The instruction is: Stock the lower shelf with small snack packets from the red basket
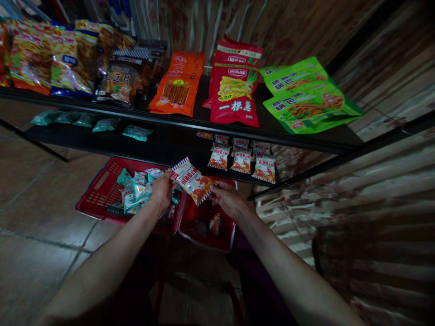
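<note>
A white-and-orange snack packet [193, 181] is pinched at opposite ends by the left hand [162, 192] and right hand [227, 199], above the red baskets' [98, 192] adjoining rims. Bare black shelf [170, 144] is seen between teal packets [137, 132] and matching snack packets [242, 160].

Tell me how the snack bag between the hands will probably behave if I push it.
The snack bag looks puffy, so it may give under a push. It is probably light: only fingers of the left hand and right hand support it. Its flattish shape seems unlikely to roll.
</note>
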`<action>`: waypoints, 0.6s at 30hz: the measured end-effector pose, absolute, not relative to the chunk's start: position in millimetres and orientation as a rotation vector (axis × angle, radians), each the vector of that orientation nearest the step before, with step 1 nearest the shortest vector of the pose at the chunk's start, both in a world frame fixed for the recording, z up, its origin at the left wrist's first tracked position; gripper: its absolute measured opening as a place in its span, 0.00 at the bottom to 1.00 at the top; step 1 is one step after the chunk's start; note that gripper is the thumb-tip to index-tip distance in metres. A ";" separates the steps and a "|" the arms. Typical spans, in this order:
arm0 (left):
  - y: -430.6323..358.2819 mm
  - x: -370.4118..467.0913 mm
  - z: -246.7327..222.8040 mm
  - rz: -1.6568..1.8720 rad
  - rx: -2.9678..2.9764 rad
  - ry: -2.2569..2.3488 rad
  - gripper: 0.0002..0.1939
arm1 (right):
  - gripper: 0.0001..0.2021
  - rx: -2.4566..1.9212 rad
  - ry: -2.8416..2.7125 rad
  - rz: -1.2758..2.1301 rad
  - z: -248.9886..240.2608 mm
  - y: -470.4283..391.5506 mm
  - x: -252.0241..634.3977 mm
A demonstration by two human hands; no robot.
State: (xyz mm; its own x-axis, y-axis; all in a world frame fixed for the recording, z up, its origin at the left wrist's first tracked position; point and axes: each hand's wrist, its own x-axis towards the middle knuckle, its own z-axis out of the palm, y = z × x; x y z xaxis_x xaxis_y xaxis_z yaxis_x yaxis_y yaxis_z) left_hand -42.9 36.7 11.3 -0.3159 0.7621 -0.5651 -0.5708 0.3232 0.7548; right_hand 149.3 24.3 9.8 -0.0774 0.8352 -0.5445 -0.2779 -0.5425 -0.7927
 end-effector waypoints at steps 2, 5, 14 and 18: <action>35.9 -43.4 9.7 1.303 0.182 1.334 0.05 | 0.10 -1.345 -0.705 1.684 11.2 24.2 148.8; 33.6 -42.6 7.1 1.269 0.195 1.323 0.03 | 0.14 -1.325 -0.820 1.561 13.7 23.8 148.0; 30.9 -35.8 13.2 1.173 0.156 1.198 0.02 | 0.14 -1.371 -1.097 1.280 23.2 22.6 150.0; 30.3 -33.4 20.2 1.146 0.155 1.106 0.07 | 0.10 -1.274 -1.646 0.920 32.2 13.7 149.9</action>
State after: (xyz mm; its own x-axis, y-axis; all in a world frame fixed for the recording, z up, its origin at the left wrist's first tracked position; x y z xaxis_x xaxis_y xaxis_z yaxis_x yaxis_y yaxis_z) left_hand -33.4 30.3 20.2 -0.0198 0.7849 -0.6192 -0.6469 0.4622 0.6066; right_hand 149.9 13.7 32.2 -0.1313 0.9752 0.1781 0.3589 0.2142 -0.9085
